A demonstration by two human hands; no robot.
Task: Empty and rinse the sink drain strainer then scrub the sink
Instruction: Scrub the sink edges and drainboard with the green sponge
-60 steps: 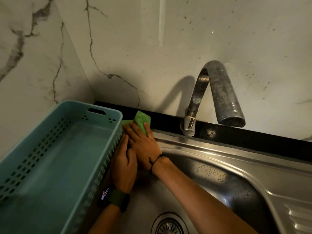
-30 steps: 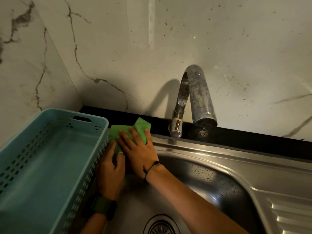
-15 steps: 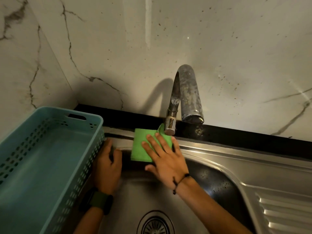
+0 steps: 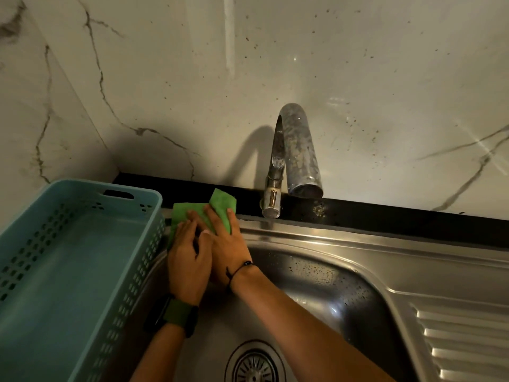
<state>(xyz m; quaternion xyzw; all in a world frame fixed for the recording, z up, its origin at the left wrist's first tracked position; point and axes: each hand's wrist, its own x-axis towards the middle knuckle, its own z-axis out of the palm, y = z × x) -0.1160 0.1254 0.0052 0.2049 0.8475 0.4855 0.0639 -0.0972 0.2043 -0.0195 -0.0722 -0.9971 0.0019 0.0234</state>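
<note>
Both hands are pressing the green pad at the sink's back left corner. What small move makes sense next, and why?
Probably slide the green scrub pad right along the sink's back rim toward the faucet. Both the left hand and right hand press it flat in the corner beside the basket, and that rim lies unscrubbed ahead.

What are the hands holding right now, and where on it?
A green scrub cloth, pressed flat on the sink's back left corner. Right hand fingers cover its right part; left hand presses its left part. Pressed down, not pinched.
</note>
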